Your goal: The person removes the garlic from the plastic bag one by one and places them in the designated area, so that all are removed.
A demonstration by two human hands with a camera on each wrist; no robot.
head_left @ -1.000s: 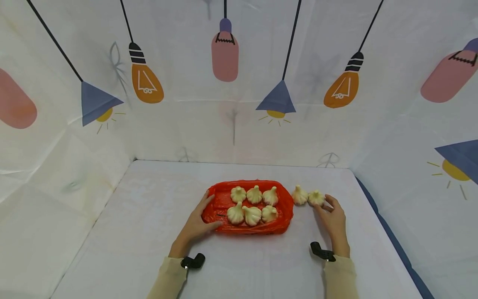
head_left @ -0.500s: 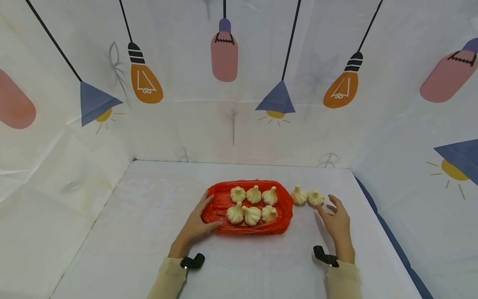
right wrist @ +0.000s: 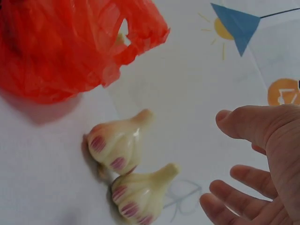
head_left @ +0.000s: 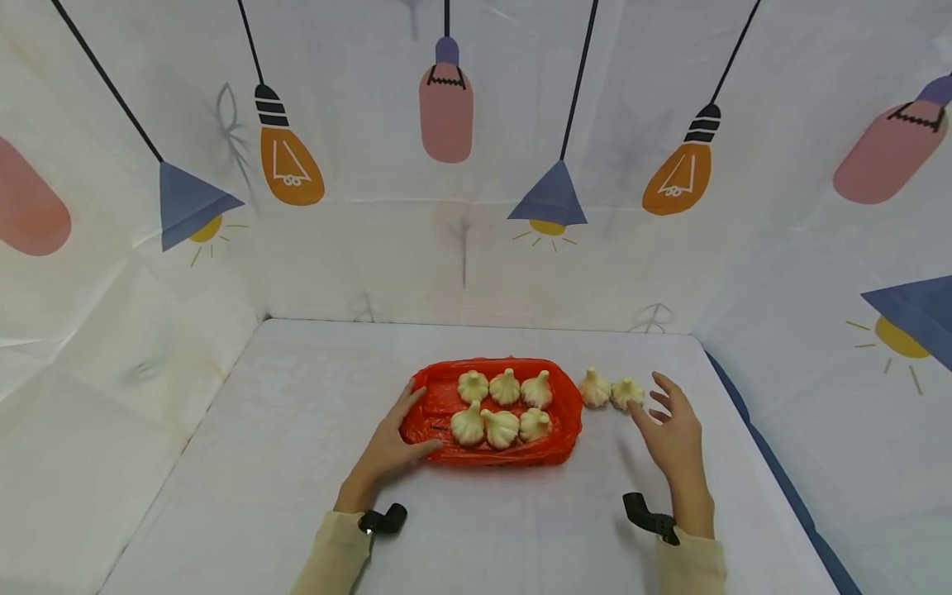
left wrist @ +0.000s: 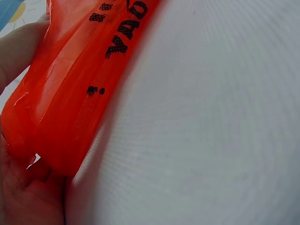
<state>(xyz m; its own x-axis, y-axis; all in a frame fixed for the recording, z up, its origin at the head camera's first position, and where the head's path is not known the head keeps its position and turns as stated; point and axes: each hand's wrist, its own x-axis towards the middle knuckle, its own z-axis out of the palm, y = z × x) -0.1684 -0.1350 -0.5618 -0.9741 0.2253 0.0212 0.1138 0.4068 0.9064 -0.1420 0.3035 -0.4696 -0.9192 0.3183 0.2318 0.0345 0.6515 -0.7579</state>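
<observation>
Several garlic bulbs (head_left: pixel 502 429) lie in two rows in a shallow tray wrapped in a red plastic bag (head_left: pixel 443 403). My left hand (head_left: pixel 390 444) grips the tray's left end; in the left wrist view, the thumb and fingers lie around the red plastic (left wrist: pixel 70 108), which bears black print. Two more garlic bulbs, a left one (head_left: pixel 595 387) and a right one (head_left: pixel 626 393), stand side by side just right of the tray. My right hand (head_left: pixel 673 434) hovers beside the right bulb with fingers spread and nothing held. In the right wrist view both bulbs (right wrist: pixel 117 143) show purple patches, apart from the hand.
A white-covered table (head_left: pixel 297 388) lies beneath everything. White sheets (head_left: pixel 372 248) printed with lamps and bulbs enclose it at the back and sides. A dark blue strip (head_left: pixel 773 463) runs along the right edge.
My right hand has let go of the right garlic bulb, moved slightly right and spread its fingers. My left hand and the tray stay put.
</observation>
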